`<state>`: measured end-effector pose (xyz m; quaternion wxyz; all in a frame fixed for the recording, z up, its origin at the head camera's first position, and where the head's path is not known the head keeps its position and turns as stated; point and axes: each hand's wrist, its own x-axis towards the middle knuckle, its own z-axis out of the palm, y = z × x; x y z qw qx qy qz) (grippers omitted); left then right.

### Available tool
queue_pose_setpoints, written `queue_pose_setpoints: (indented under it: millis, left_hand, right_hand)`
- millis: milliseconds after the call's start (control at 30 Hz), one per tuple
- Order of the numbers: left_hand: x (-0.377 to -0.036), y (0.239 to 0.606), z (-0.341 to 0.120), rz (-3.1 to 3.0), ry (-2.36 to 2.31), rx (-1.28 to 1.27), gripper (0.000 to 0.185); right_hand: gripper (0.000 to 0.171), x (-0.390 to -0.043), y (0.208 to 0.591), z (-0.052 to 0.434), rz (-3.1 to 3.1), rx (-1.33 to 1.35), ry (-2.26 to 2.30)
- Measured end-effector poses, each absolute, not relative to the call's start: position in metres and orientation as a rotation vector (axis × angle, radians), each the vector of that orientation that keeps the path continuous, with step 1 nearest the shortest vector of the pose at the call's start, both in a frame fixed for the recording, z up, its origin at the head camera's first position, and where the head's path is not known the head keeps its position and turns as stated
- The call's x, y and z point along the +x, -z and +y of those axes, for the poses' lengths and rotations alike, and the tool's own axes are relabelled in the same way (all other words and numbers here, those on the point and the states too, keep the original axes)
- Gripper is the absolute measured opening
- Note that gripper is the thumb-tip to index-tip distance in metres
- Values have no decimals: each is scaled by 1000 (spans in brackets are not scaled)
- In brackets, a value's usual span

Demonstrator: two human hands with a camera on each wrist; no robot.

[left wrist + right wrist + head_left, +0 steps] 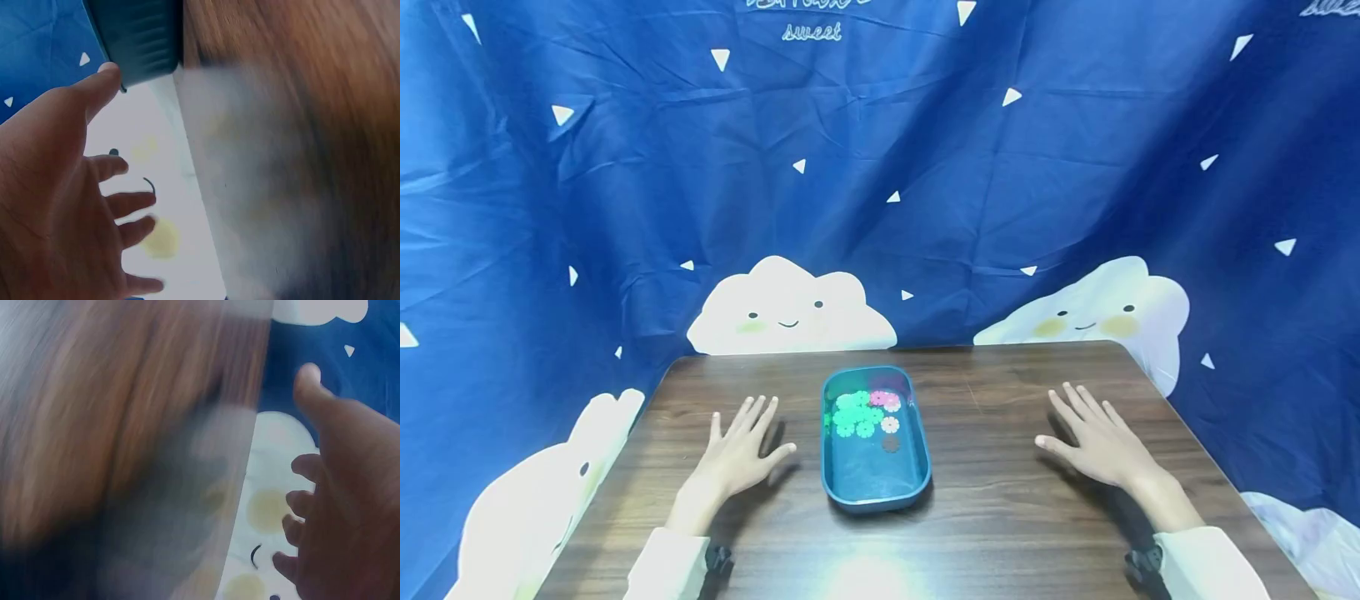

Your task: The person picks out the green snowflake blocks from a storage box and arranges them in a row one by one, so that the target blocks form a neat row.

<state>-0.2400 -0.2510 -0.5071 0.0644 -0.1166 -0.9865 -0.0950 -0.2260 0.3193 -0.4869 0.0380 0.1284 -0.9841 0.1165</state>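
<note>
A dark teal plastic tray with raised walls sits mid-table. Inside it, toward the back, lie several green flower-shaped pieces, pink pieces, pale pink pieces and a brown one. To the left of the tray my left hand is held palm down with fingers spread, holding nothing. My right hand, farther off on the tray's right, has its fingers spread too and holds nothing. In the left wrist view, the tray's ribbed side shows beyond my thumb.
The wooden table reflects bright light near its front edge. Behind it hangs a blue cloth printed with white triangles and smiling clouds. Both sleeves are white, with a dark wrist device at the right cuff.
</note>
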Motion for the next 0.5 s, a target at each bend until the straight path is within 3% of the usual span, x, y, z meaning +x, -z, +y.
queue_pose_setpoints:
  millis: [167,500]
  left_hand:
    - [-239,502,-242,-2940,355,-395,84]
    - [-240,493,-210,-2731,456,-439,34]
  right_hand:
    - [73,-232,479,300,-2918,394,-384]
    - [35,-251,458,241,-2770,476,-429]
